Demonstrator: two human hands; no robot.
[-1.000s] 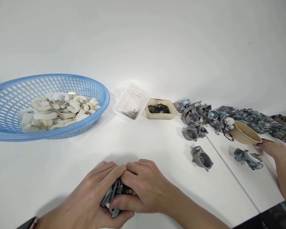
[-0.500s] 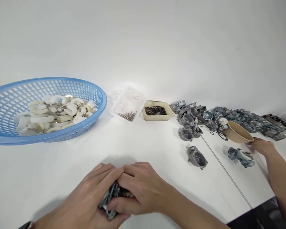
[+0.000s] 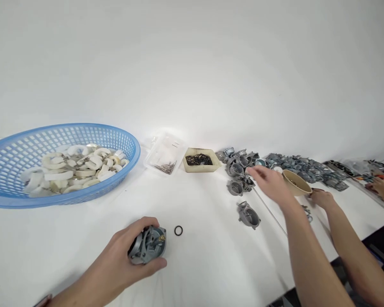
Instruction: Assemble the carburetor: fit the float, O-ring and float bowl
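My left hand (image 3: 124, 251) is closed round a grey metal carburetor body (image 3: 150, 245), its open side with a small brass part facing up. On the table just right of it lies a small black rubber ring (image 3: 178, 230). My right hand (image 3: 269, 183) is stretched out to the right, over the near edge of the grey metal bowl-shaped parts (image 3: 235, 168); its fingers are blurred, and whether they hold anything is unclear. One more grey part (image 3: 248, 215) sits alone in front of that pile.
A blue basket (image 3: 128, 140) of white curved pieces stands left. Behind are a clear tray (image 3: 166, 145) of small pins and a cream dish (image 3: 192, 168) of black rings. A person's hand (image 3: 321, 198) is at a tan bowl (image 3: 296, 183); another hand (image 3: 382, 187) is farther right.
My right hand has left the carburetor body and moved right to the metal parts. The body now shows its open side in my left hand, and the black ring has come into view. The view has shifted.
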